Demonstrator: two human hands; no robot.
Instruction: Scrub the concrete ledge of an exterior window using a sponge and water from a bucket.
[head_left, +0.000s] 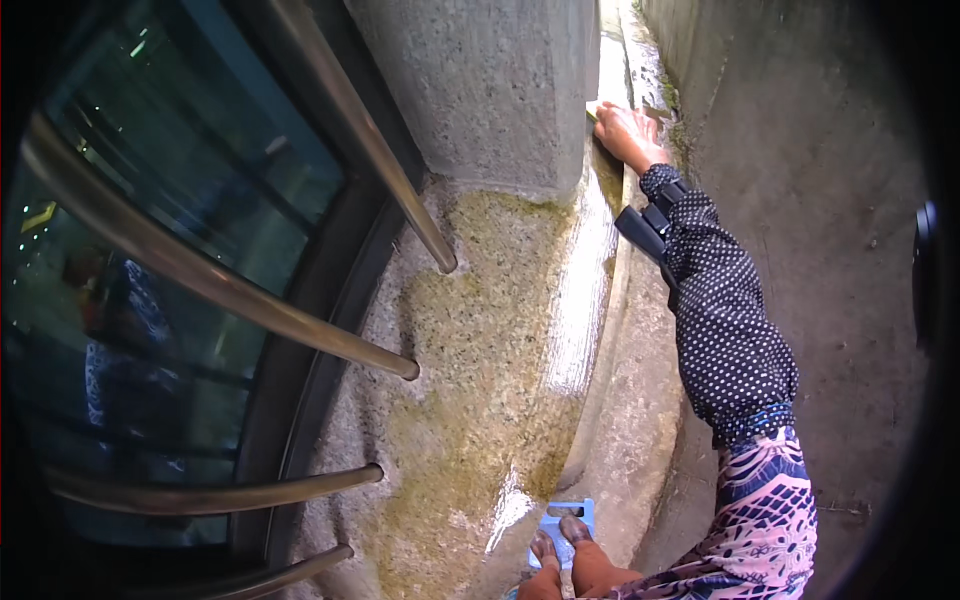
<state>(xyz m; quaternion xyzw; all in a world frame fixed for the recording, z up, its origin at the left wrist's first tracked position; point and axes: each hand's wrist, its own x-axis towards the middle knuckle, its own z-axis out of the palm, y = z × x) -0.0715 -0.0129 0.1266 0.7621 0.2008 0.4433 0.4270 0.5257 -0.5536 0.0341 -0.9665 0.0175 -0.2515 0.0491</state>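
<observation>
Stretched far forward, my right hand (630, 135) is at the far right corner of a grey concrete pillar (487, 90), beside a narrow wet channel (609, 169). A small yellow-green edge (592, 114) shows under its fingers, perhaps a scrubbing pad; the rest is hidden by the hand. The skin looks wet. A dark polka-dot sleeve (731, 315) covers the forearm, with a black strapped device (643, 231) at the wrist. My left hand is out of view. Below the arm lies a wet stone ledge (480, 345) with yellow-brown staining.
Curved metal bars (247, 296) come out of the ledge at left, before a dark glass window (172, 247) with reflections. Bare feet (559, 536) rest on a blue plastic stool (577, 514) at the bottom. A concrete curb (630, 390) and a grey concrete surface (825, 262) lie to the right.
</observation>
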